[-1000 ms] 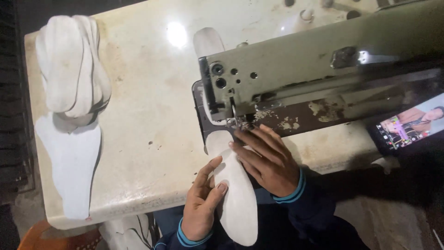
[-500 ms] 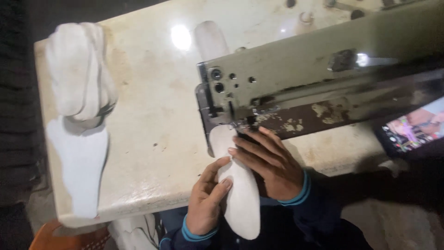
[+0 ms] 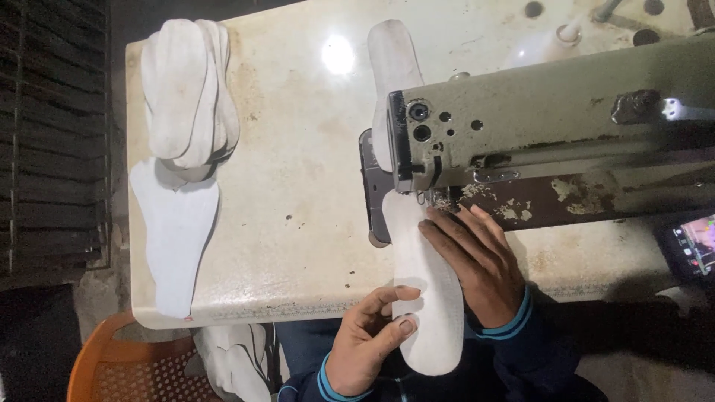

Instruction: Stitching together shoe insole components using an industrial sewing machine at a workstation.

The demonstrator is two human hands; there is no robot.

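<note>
A long white insole-shaped fabric piece [image 3: 428,298] lies under the head of a pale green sewing machine [image 3: 551,126], its far end [image 3: 391,59] sticking out behind the machine. My right hand [image 3: 477,260] rests flat on the piece just in front of the needle, fingers spread. My left hand [image 3: 369,335] pinches the piece's near left edge between thumb and fingers, past the table's front edge.
A stack of white insole pieces [image 3: 186,89] sits at the table's left, with a flat white piece [image 3: 175,231] below it. A cream table [image 3: 298,171] bears it all. A phone with a lit screen [image 3: 693,246] lies at right. An orange chair [image 3: 126,365] stands lower left.
The fabric piece has fed a little farther under the machine, and both hands have stayed on it. The view has shifted slightly.
</note>
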